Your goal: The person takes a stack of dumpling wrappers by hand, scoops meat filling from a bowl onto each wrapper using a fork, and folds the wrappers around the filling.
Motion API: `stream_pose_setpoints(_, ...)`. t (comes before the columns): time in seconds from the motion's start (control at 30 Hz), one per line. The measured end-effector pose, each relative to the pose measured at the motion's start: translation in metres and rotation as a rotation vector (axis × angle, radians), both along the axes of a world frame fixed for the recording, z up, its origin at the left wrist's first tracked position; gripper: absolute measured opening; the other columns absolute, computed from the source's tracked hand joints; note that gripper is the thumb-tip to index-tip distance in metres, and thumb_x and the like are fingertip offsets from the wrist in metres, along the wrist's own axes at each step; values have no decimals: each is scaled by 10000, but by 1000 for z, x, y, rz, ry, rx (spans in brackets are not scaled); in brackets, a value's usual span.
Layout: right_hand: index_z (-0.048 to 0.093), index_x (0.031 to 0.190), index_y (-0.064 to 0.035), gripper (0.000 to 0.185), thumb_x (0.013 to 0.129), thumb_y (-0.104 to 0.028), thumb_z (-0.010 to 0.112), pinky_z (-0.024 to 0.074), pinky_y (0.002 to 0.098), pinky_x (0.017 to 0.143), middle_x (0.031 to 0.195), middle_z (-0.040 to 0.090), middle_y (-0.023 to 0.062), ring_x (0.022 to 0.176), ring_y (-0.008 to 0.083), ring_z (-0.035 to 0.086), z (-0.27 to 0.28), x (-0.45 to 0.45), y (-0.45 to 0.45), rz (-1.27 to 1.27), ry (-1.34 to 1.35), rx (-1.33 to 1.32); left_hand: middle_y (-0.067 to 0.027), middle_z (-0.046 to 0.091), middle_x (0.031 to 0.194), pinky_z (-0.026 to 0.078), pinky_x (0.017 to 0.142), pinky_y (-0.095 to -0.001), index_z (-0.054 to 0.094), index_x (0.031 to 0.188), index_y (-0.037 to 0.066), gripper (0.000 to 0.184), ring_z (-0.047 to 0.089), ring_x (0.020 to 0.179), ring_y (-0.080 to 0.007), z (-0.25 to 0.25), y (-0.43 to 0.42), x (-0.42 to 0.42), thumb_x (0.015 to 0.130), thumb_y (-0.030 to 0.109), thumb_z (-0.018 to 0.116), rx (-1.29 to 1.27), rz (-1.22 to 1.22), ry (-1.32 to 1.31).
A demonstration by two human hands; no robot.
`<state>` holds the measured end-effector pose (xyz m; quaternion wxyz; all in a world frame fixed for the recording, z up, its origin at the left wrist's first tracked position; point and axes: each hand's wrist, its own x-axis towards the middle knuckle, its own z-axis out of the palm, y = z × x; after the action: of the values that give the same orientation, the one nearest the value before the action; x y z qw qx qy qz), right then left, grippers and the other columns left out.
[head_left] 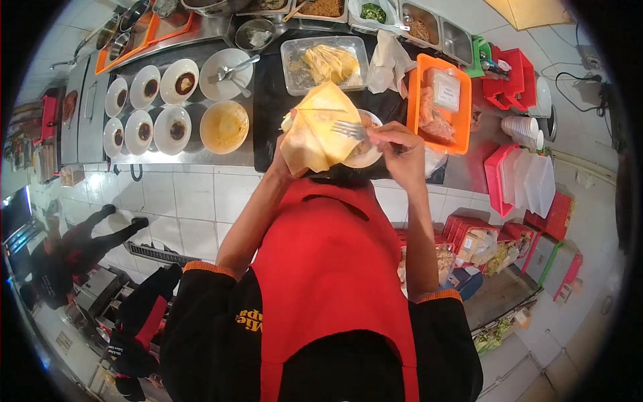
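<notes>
We note a steel counter [201,159] along a white-tiled floor [194,194]. On it, at left, six white bowls [172,130] with dark liquid in the bottom; next to them, a bowl [224,127] with a yellow coating and a plate [218,60] carrying cutlery. Mid-counter, a clear tray [291,79] of yellow sheets; to its right, an orange tray [459,137] of pinkish food. Two other people in dark clothing stand off to the left.

Our left hand [278,161] is closed around overlapping yellow wrappers [315,141], raised in front of the clear tray; most of its fingers are hidden. Our right hand [400,149] grips a fork [349,129], its tines against or just over the wrappers; contact we cannot tell. A small bowl [365,161] sits partly behind.

Both forearms reach forward, converging; right wrist bent inward.
</notes>
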<state>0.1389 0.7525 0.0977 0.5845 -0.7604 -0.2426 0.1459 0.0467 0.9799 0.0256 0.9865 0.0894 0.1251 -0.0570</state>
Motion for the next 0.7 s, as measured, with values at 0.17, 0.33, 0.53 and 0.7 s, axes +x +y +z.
stream_pose_setpoints(0.17, 740, 1043, -7, 169, 884, 42, 708, 423, 212, 651, 870, 633, 7, 741, 61, 531, 34, 4, -11, -33, 240, 43, -166, 577, 1365, 522, 1008, -417, 410, 1451, -2, 617, 628, 1193, -271, -2, -4, 0, 1035, 438, 529, 361, 15, 164)
stream_pose_setpoints(0.33, 675, 841, -22, 237, 777, -149, 865, 397, 224, 610, 910, 611, -3, 689, 66, 513, 16, -7, 20, -56, 168, -34, -169, 583, 1351, 522, 995, -403, 420, 1447, -2, 639, 617, 1207, -269, 27, -27, -2, 1009, 433, 588, 594, -148, 86)
stream_pose_setpoints(0.53, 696, 872, -47, 212, 708, -89, 824, 482, 283, 631, 966, 663, 58, 724, 212, 611, 13, -41, 54, -39, -398, -158, -154, 615, 1302, 549, 928, -387, 468, 1415, 15, 610, 656, 1109, -227, -57, -19, 6, 1044, 499, 474, 343, -238, -34)
stream_pose_setpoints(0.7, 737, 1213, -102, 300, 917, -53, 724, 431, 193, 660, 992, 715, 20, 764, 46, 555, 16, -46, 28, 114, 278, -116, -142, 534, 1449, 468, 1085, -509, 436, 1479, 130, 575, 551, 1313, -303, -87, -2, -12, 1046, 508, 432, 72, -162, 31)
